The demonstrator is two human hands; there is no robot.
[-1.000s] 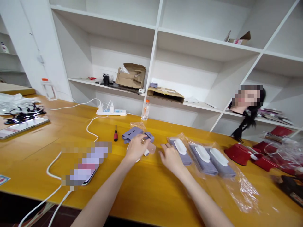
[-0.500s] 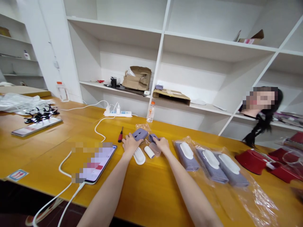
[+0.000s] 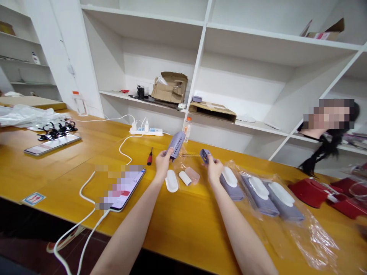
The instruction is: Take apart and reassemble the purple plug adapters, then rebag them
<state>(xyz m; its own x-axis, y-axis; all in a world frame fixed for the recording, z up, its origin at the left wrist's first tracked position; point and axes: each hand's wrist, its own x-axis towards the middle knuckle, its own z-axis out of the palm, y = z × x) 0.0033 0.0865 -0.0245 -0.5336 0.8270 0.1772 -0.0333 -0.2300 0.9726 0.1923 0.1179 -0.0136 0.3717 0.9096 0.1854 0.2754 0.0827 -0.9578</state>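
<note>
My left hand (image 3: pixel 163 162) is closed on a purple perforated plastic shell (image 3: pixel 176 144), lifted above the yellow table (image 3: pixel 177 225). My right hand (image 3: pixel 214 170) is closed on a smaller purple part (image 3: pixel 205 155), also lifted. A thin coiled wire (image 3: pixel 190 155) seems to run between the two pieces. Below them on the table lie a white oval cap (image 3: pixel 171 181), a small white cylinder (image 3: pixel 185 178) and a pink translucent piece (image 3: pixel 192 175) on clear plastic.
Three bagged purple units (image 3: pixel 259 193) with white caps lie to the right, red items (image 3: pixel 308 190) beyond. A phone (image 3: pixel 123 187) on a white cable, a screwdriver (image 3: pixel 149 157), a power strip (image 3: pixel 146 131) and a small bottle (image 3: pixel 187 128) are around. A mannequin head stands at right.
Both hands took the purple parts off the table, lifted them and drew them apart. The view shifted slightly rightward and up.
</note>
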